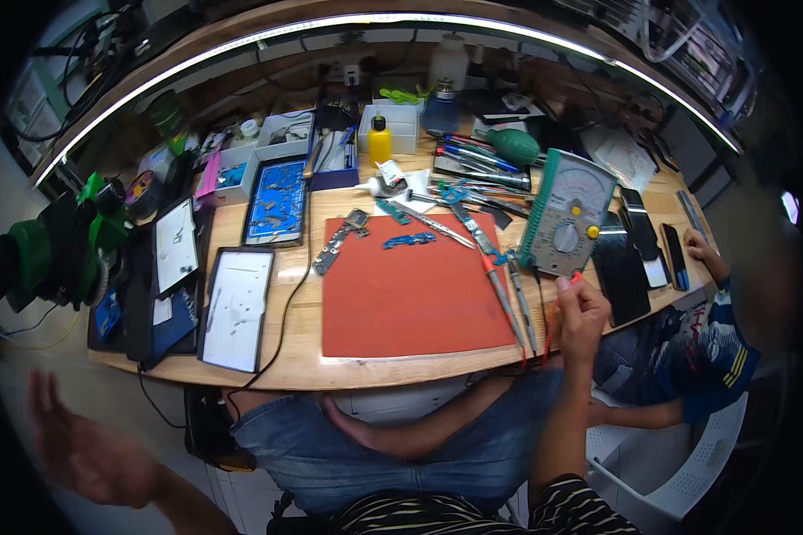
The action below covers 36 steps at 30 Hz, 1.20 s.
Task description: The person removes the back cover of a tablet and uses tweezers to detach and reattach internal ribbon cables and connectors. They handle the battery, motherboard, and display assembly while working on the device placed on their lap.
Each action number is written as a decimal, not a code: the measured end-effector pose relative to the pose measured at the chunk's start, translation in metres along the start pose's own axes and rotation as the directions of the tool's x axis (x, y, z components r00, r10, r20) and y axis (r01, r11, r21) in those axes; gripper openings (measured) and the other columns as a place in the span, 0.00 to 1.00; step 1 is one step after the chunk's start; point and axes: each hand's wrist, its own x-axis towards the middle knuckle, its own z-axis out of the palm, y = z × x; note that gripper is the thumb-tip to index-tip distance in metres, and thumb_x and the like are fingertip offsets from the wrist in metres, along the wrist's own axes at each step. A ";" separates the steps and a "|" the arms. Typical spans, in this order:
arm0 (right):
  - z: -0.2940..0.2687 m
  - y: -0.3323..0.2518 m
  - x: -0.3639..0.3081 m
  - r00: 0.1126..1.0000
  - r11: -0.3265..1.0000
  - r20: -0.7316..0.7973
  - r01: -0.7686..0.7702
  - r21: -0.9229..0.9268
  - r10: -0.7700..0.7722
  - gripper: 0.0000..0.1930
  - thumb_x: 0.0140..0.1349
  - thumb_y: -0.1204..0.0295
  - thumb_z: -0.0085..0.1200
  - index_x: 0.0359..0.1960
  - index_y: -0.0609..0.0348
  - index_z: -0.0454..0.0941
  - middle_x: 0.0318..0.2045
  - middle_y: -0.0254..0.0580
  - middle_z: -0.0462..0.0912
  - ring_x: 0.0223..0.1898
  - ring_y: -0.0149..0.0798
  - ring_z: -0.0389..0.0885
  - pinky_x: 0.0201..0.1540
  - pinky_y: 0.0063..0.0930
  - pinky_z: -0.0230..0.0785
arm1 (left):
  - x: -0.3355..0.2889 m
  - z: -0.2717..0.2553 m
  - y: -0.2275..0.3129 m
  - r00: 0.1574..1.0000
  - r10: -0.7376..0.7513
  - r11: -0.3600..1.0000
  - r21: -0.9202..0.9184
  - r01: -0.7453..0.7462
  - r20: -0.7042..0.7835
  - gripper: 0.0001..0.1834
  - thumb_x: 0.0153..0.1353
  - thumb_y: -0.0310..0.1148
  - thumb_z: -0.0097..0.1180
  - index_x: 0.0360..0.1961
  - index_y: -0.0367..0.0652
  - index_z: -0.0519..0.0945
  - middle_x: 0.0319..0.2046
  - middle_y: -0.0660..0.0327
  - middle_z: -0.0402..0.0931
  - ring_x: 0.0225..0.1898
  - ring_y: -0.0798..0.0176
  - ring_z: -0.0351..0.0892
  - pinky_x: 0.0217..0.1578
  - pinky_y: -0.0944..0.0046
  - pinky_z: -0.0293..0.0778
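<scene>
I have the right hand [580, 308] pinching a red plug [576, 276] by the multimeter [566, 236], probably to steady it, the left hand [89, 455] beyond the bench [375, 374], fingers apart.

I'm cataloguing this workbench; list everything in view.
Mat: one, orange, centre
Multimeter: one, grey and green, right
Red-tipped probe: one, grey, right
Circuit boards: several, mixed, mat's back
Shallow trays: three, white or blue, left
Squeeze bottle: one, yellow, back
Pens, tools: many, mixed, back
Phones: several, black, far right
Bulky device: one, green and black, left
Co-worker: one, blue sleeve, right
Left hand: one, bare, lower left
Right hand: one, bare, beside multimeter
</scene>
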 end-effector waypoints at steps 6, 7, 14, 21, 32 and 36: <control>0.003 -0.006 -0.004 0.995 0.997 0.067 -0.082 0.015 0.080 0.16 0.69 0.71 0.64 0.22 0.59 0.76 0.16 0.20 0.70 0.19 0.15 0.60 0.20 0.19 0.49 | -0.125 0.147 0.027 0.719 -0.213 0.924 -0.102 0.367 0.662 0.19 0.63 0.23 0.61 0.55 0.32 0.77 0.29 0.56 0.82 0.28 0.67 0.78 0.31 0.68 0.73; 0.003 -0.007 -0.005 0.986 0.987 0.078 -0.149 0.059 0.144 0.15 0.68 0.71 0.64 0.22 0.60 0.77 0.16 0.21 0.71 0.19 0.15 0.61 0.20 0.19 0.50 | -0.133 0.152 0.029 0.655 -0.256 0.900 -0.073 0.431 0.711 0.16 0.63 0.22 0.62 0.52 0.34 0.80 0.23 0.62 0.80 0.21 0.72 0.74 0.24 0.71 0.68; 0.004 -0.010 -0.006 0.991 0.992 0.049 -0.125 -0.001 0.124 0.15 0.66 0.71 0.66 0.22 0.63 0.79 0.12 0.22 0.66 0.18 0.15 0.58 0.19 0.22 0.48 | -0.154 0.141 0.022 0.493 -0.386 0.844 0.082 0.531 0.780 0.05 0.66 0.22 0.61 0.42 0.36 0.84 0.14 0.73 0.64 0.16 0.82 0.57 0.19 0.74 0.48; 0.005 -0.004 -0.009 0.998 0.999 0.054 -0.018 -0.044 0.020 0.11 0.65 0.75 0.64 0.25 0.63 0.79 0.16 0.22 0.71 0.20 0.16 0.63 0.20 0.21 0.52 | -0.166 0.145 0.029 0.429 -0.544 0.789 0.266 0.553 0.721 0.04 0.65 0.23 0.62 0.40 0.38 0.85 0.16 0.68 0.75 0.17 0.80 0.69 0.19 0.73 0.62; 0.000 0.012 -0.006 0.998 0.997 0.069 0.019 -0.077 -0.013 0.20 0.73 0.73 0.57 0.21 0.54 0.65 0.17 0.21 0.63 0.19 0.16 0.55 0.23 0.20 0.41 | -0.155 0.148 0.026 0.553 -0.344 0.920 0.156 0.359 0.759 0.04 0.60 0.27 0.68 0.36 0.40 0.87 0.17 0.63 0.81 0.16 0.68 0.81 0.18 0.69 0.73; 0.001 0.010 -0.005 0.998 0.997 0.064 0.015 -0.070 -0.011 0.19 0.73 0.73 0.57 0.21 0.54 0.66 0.17 0.21 0.64 0.19 0.16 0.57 0.23 0.20 0.43 | -0.156 0.146 0.026 0.549 -0.343 0.924 0.169 0.343 0.762 0.04 0.60 0.29 0.65 0.36 0.43 0.84 0.21 0.63 0.82 0.18 0.63 0.81 0.19 0.65 0.74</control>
